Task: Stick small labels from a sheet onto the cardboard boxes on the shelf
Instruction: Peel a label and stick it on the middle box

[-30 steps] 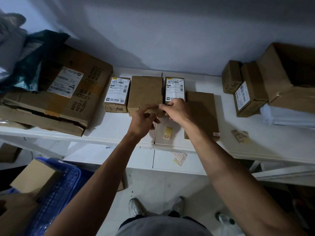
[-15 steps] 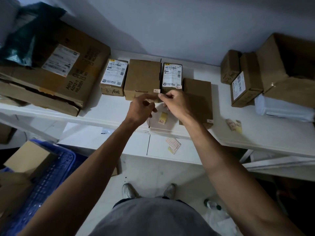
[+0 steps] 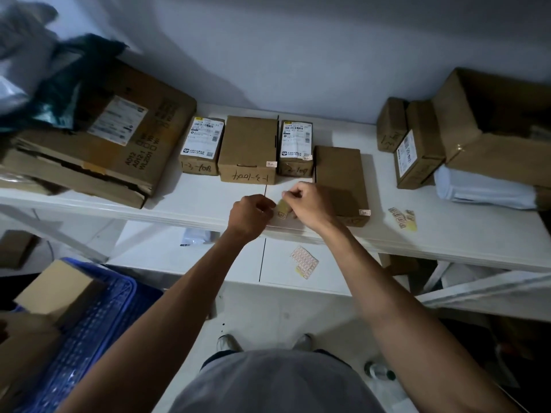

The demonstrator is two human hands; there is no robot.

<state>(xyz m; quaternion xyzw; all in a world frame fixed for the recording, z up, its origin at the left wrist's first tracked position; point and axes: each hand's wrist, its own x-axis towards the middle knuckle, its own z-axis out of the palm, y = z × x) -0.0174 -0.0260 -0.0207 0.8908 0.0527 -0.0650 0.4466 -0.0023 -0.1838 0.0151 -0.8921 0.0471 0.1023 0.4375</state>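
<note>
A row of small cardboard boxes stands on the white shelf [image 3: 447,234]. The plain box [image 3: 247,144] carries a small label [image 3: 271,164] at its front right corner. The box beside it with a shipping label [image 3: 296,144] and the flat box [image 3: 340,177] each carry a small label too. The leftmost box [image 3: 201,146] shows only handwriting on its front. A short yellowish label strip [image 3: 281,210] lies near the shelf's front edge. My left hand [image 3: 250,216] pinches its left side. My right hand [image 3: 308,204] pinches its top with thumb and forefinger.
A big worn carton [image 3: 98,150] fills the shelf's left end. More boxes [image 3: 417,153] and an open carton [image 3: 501,123] stand at the right. Label scraps [image 3: 403,218] lie on the shelf; a label sheet [image 3: 304,259] lies on the lower shelf. A blue crate [image 3: 98,320] stands below left.
Both hands have drawn back from the fronts of the middle boxes to the label strip near the shelf edge. A small label now shows on the plain box.
</note>
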